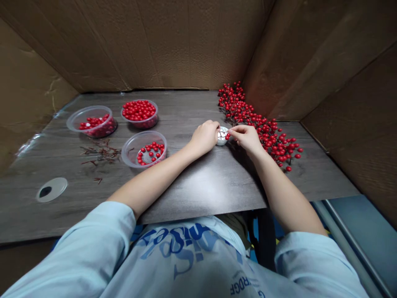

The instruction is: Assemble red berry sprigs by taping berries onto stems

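Note:
My left hand (204, 136) is curled around a small white round object (222, 136) on the dark wooden table (198, 182), holding it in place. My right hand (246, 136) is closed in a pinch on a red berry (228, 136) right at the white object's edge. A long pile of red berry sprigs (257, 124) lies just behind and to the right of my right hand. Thin dark stem pieces show on the white object's top.
Three clear plastic cups stand at the left: one heaped with red berries (139, 111), one partly filled (92, 122), one with a few berries (145, 150). Loose stems (102, 152) lie between them. A round cable hole cover (51, 189) sits near the front left. Cardboard walls (173, 45) surround the table.

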A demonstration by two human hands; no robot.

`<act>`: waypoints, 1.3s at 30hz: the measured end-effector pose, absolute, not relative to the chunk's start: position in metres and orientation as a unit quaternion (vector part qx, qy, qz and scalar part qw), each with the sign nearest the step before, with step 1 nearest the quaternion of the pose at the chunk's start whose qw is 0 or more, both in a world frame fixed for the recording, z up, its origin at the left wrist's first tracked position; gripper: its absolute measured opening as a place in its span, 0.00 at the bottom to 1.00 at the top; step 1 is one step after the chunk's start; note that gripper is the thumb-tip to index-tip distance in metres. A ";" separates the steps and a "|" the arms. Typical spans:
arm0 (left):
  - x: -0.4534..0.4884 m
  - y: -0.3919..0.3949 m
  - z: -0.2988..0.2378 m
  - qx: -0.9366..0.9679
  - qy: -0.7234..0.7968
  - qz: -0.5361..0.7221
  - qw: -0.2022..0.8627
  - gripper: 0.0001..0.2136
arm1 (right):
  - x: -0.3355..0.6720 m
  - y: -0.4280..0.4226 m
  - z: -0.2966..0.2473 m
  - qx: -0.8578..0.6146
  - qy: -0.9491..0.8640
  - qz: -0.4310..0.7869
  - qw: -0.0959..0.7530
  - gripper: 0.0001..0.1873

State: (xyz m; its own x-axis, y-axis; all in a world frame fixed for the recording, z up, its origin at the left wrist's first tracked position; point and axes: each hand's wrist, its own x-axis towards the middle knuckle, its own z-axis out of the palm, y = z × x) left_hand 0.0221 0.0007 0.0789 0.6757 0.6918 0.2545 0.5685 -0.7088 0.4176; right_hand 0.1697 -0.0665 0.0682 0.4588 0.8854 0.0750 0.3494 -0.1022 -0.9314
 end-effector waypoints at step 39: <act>0.015 0.000 0.094 0.888 0.356 0.230 0.176 0.12 | 0.172 -0.073 0.070 -0.662 -0.398 0.300 0.560 0.09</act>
State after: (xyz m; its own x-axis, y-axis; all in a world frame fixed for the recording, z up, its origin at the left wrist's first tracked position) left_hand 0.0155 -0.0002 0.0936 0.6396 0.7143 0.2841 0.5523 -0.6840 0.4766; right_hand 0.1719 -0.0727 0.0702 0.5032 0.8628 0.0496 0.1919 -0.0556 -0.9798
